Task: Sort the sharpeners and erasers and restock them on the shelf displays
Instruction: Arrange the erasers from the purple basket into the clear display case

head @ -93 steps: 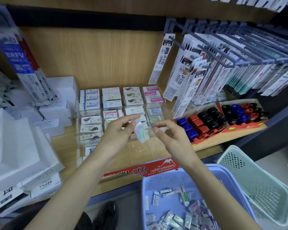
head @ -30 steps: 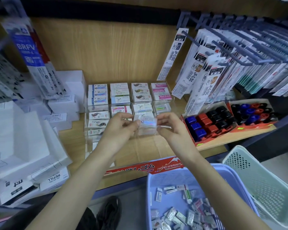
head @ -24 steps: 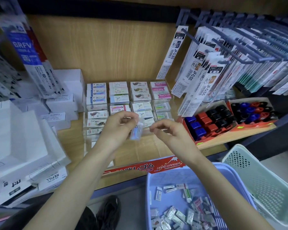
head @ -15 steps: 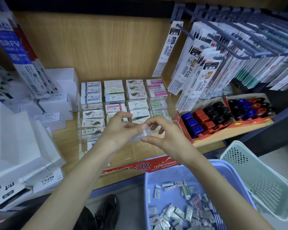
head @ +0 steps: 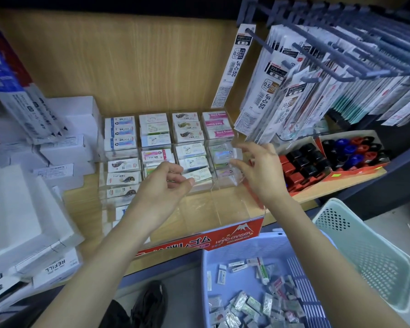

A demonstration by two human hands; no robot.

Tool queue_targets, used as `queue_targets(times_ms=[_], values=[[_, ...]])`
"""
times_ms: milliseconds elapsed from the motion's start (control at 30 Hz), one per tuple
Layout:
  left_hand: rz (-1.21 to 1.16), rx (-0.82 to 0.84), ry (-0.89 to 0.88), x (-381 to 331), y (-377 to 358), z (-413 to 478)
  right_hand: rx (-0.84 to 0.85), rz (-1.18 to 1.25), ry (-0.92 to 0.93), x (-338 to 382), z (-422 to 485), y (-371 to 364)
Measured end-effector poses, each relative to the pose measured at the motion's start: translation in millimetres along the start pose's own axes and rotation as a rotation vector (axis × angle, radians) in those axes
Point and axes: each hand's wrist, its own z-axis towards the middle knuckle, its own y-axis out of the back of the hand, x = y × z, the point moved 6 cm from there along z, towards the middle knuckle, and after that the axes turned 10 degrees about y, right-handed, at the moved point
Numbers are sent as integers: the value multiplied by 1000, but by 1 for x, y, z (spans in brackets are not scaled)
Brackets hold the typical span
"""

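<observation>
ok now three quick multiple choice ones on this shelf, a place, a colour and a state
1. Where do the loose erasers lie? A in a drawer B in the blue basket C in a paper bag
2. What colour is the display's front label? A red B yellow C black
3. How is the green basket? A heaped full B upside down C nothing seen inside
1 B: they litter its floor. 2 A: red behind the HARD ERASER print. 3 C: only bare mesh shows.
</observation>
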Motion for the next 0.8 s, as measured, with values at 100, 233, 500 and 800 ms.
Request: queue_targets(times_ms=[100,233,500,800], values=[[-7,15,8,1,-1,1,40,-142,98,-4,-2,-2],[0,24,-3,2,-3,-1,75,-236,109,-7,-1,-16],[192,136,-174,-3,-30,-28,66,-78,0,-1,-15,-6],[799,29,-683,38,-136,-94,767,159,-305,-108,-242,3]])
